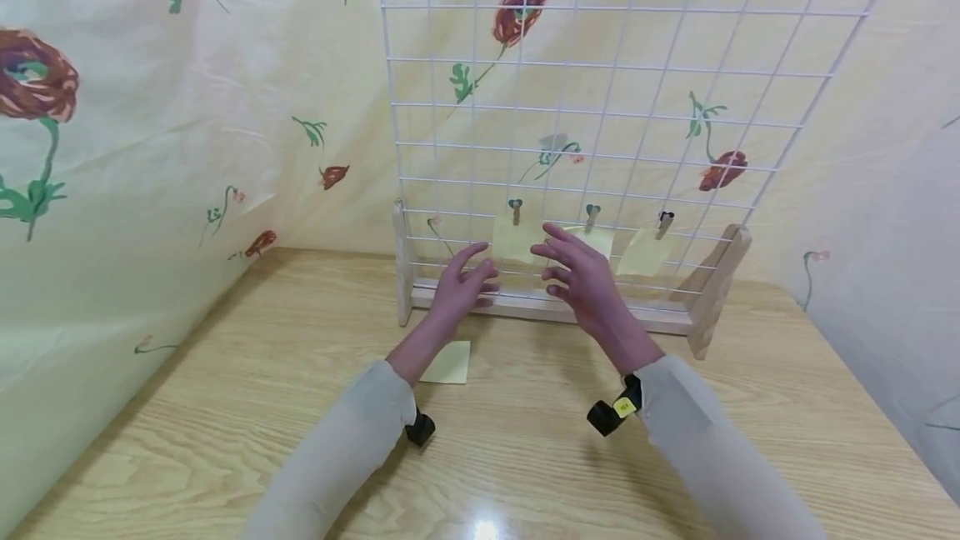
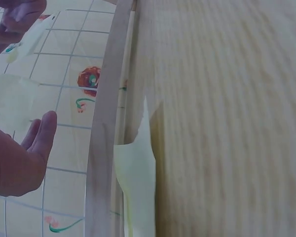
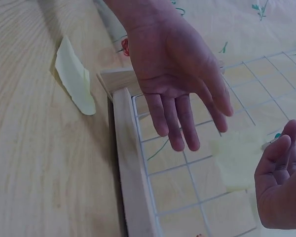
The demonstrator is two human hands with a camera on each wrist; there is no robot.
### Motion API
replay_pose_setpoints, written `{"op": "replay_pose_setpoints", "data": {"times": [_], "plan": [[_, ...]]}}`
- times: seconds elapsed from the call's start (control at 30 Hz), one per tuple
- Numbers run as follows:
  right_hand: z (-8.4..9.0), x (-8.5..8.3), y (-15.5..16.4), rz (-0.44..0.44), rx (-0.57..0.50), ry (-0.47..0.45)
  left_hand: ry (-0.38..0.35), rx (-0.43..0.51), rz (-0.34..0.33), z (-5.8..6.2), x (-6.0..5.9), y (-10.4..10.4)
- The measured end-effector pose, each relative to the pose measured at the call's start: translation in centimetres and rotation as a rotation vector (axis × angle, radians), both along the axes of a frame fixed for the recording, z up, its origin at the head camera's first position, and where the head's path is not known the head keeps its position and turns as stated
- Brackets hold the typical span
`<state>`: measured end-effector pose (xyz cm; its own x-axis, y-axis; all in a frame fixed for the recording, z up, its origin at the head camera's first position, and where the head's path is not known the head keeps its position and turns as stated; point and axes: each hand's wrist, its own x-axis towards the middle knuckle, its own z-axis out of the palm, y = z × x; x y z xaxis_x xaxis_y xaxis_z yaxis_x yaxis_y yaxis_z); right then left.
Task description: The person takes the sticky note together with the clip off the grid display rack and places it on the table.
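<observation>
Three clipped notes (image 1: 512, 240) | middle note (image 1: 600, 240) partly behind right hand (image 1: 587, 277)

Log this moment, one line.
left hand: open, empty; right hand: open, empty; three notes: clipped to grid; fourth note: on table

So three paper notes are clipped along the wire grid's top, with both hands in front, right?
Not the top: the head view shows the three paper notes clipped low on the wire grid, with the left hand and right hand in front.
</observation>
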<state>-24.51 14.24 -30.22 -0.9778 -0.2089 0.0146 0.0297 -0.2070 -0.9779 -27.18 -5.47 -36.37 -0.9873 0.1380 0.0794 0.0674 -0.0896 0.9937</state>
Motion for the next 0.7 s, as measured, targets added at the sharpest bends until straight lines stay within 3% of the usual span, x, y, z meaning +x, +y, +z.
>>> {"op": "replay_pose_setpoints", "data": {"times": [0.3,0.7], "plan": [[1.4,-1.0,-1.8,-0.036,0.025,0.029,-0.004,0.006,0.031,0.4,-0.6,0.8],[1.9,-2.8,-2.9,-0.068,0.062,0.055,-0.009,0.028,0.038,0.7,-1.1,1.5]]}}
